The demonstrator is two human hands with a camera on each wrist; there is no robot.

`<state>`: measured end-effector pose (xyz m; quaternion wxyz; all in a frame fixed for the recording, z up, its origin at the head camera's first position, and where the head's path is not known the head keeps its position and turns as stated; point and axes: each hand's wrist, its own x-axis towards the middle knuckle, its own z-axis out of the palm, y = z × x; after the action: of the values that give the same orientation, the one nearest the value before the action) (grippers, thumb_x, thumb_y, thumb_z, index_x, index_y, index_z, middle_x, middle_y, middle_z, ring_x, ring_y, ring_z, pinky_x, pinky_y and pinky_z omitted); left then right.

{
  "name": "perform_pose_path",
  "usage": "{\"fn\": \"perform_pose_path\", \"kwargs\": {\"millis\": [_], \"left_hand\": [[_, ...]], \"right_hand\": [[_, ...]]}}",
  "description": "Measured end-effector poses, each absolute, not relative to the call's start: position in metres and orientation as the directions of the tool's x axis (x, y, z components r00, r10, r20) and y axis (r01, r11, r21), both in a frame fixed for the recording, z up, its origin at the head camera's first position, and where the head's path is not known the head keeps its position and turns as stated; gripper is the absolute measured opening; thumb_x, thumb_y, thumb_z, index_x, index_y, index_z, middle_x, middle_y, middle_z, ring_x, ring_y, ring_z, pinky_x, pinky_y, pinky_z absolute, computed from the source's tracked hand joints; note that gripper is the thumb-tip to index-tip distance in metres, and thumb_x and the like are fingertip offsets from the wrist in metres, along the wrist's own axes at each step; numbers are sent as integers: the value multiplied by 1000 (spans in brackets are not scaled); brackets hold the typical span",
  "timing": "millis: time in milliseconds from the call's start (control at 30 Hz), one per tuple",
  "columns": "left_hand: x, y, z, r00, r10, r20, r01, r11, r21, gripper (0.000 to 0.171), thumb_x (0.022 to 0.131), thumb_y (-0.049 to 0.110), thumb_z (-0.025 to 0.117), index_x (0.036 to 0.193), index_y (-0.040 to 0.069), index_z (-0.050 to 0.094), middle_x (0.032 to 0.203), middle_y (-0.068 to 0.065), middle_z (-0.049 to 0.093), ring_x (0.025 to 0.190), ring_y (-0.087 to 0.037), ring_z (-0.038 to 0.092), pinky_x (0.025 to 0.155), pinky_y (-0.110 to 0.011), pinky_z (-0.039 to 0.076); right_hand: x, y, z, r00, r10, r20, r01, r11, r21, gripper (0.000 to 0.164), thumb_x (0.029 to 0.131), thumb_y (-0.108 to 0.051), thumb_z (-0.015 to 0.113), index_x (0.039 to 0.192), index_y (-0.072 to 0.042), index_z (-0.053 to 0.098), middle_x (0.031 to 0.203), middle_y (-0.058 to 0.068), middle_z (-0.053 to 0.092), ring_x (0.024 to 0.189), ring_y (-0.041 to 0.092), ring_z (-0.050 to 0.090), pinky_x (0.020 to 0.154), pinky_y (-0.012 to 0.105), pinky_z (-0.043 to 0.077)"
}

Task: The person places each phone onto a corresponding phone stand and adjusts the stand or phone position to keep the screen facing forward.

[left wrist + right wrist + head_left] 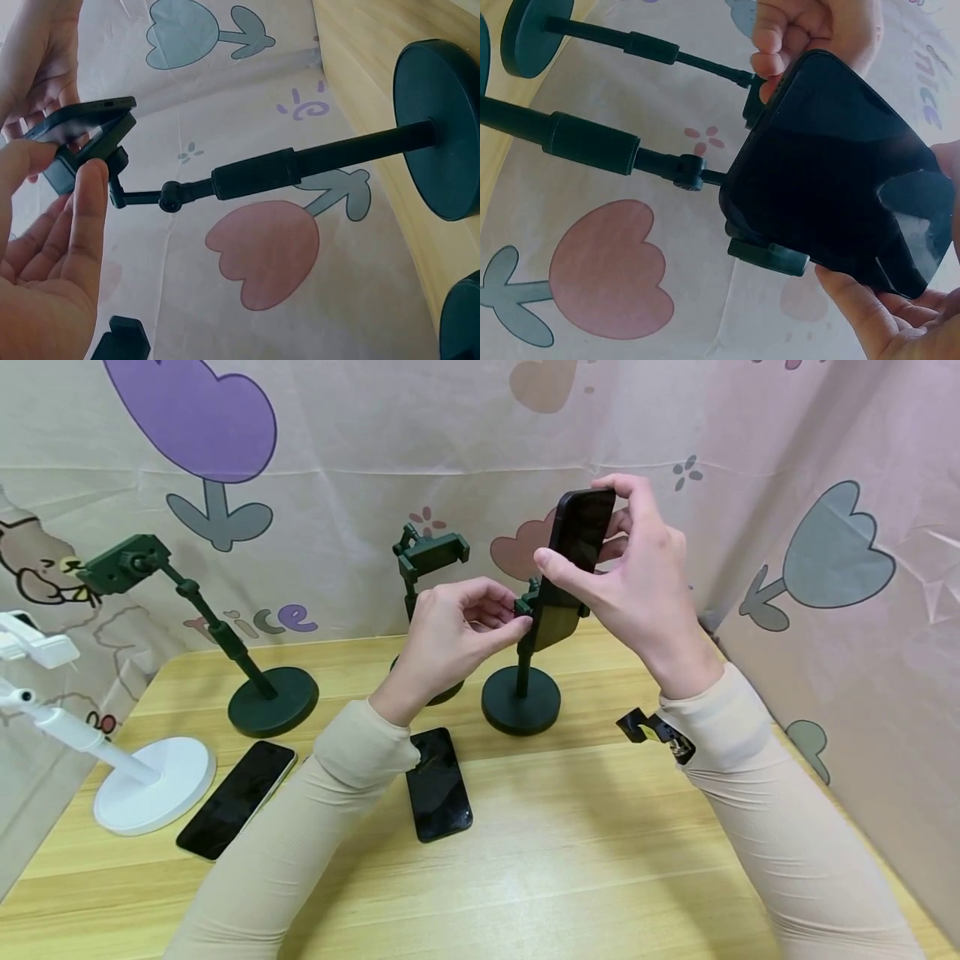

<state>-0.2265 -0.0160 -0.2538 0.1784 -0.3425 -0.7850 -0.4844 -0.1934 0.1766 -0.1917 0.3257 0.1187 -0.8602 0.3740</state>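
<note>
My right hand [648, 568] grips a black smartphone [583, 527] by its edges, thumb on the near side and fingers on the far side. The phone sits tilted at the clamp of a dark green phone stand [521, 702]. My left hand [457, 631] pinches one end of that clamp [111, 146] between thumb and finger. In the right wrist view, the other clamp jaw [769, 256] shows at the phone's lower edge, and the phone's dark screen [832, 165] hides most of the clamp. Whether the jaws hold the phone I cannot tell.
Two black phones, one [441, 785] in the middle and one [236, 797] at left, lie on the wooden table [600, 860]. A second green stand [431, 556] is behind my left hand, a third [273, 702] farther left, beside a white stand [153, 785]. A printed curtain [360, 435] hangs behind.
</note>
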Motion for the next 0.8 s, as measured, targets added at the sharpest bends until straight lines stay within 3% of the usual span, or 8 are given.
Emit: {"fn": "perform_pose_path", "kwargs": {"millis": [200, 400, 600, 800], "left_hand": [[-208, -22, -239, -719, 401, 567, 675, 210, 707, 15, 84, 3, 72, 95, -6, 69, 86, -9, 69, 74, -14, 64, 71, -31, 56], [-204, -22, -238, -729, 400, 555, 661, 199, 724, 18, 82, 1, 73, 97, -6, 69, 88, -11, 68, 76, -17, 64, 72, -29, 55], [-203, -20, -238, -732, 384, 563, 659, 190, 728, 20, 80, 3, 76, 96, -7, 68, 86, -12, 67, 75, -18, 64, 71, -28, 55], [-202, -15, -239, -741, 343, 577, 664, 249, 705, 24, 77, 11, 80, 93, -4, 68, 83, -11, 67, 71, -15, 63, 70, -27, 55]], "right_hand": [[-189, 177, -185, -753, 89, 652, -473, 616, -630, 67, 75, -40, 76, 128, -13, 46, 91, 10, 62, 70, 15, 61, 66, 21, 51], [-196, 187, -181, -698, 190, 690, -509, 546, -666, 61, 75, -38, 77, 122, -16, 46, 92, 7, 64, 69, 18, 61, 68, 22, 52], [-176, 173, -169, -633, 207, 746, -500, 627, -598, 61, 74, -39, 75, 121, -12, 47, 91, 6, 63, 69, 14, 60, 68, 19, 50], [-179, 168, -170, -540, 135, 831, -495, 748, -443, 67, 73, -42, 75, 124, -9, 46, 89, 6, 59, 71, 14, 56, 63, 14, 48]]}}
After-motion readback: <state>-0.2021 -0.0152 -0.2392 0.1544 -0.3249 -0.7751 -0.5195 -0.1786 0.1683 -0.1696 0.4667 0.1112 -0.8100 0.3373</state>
